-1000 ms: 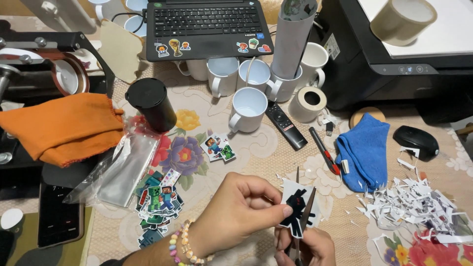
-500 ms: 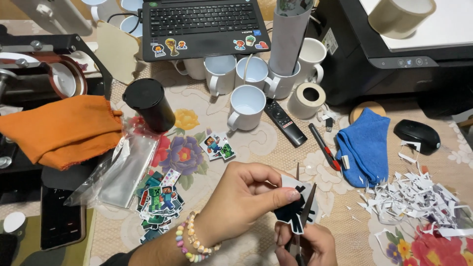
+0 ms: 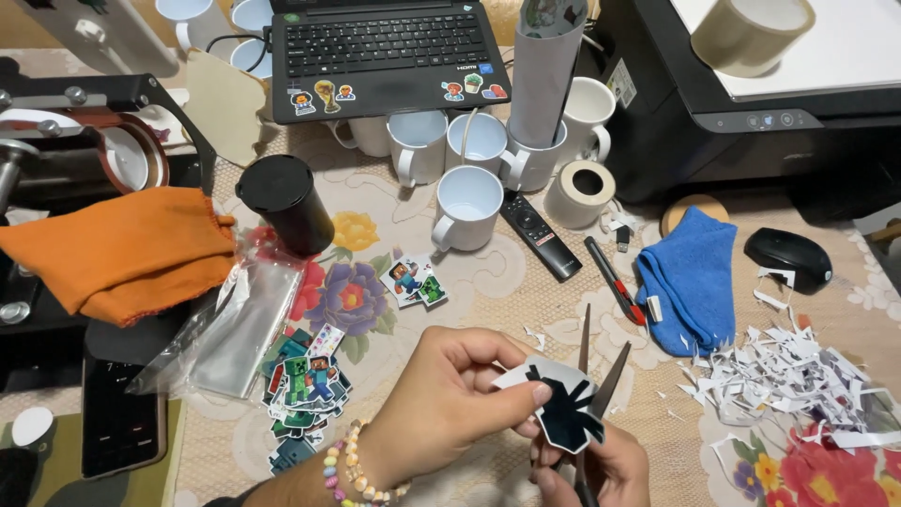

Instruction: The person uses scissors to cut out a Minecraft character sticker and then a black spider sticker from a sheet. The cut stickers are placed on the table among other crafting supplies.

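My left hand pinches a paper cut-out with a dark spider-like figure on it, near the bottom middle of the view. My right hand, low at the frame's edge, grips a pair of scissors whose open blades point upward around the cut-out's right side. A bead bracelet circles my left wrist. A pile of finished colourful stickers lies to the left of my hands, and two more stickers lie farther up the table.
White paper scraps heap at the right. Blue cloth, red craft knife, remote, tape roll, several white mugs, black cup, laptop, printer, mouse, orange cloth, clear bag, phone.
The cut-out has been turned in my left hand and the scissor blades have opened wider around it. The view has shifted slightly.
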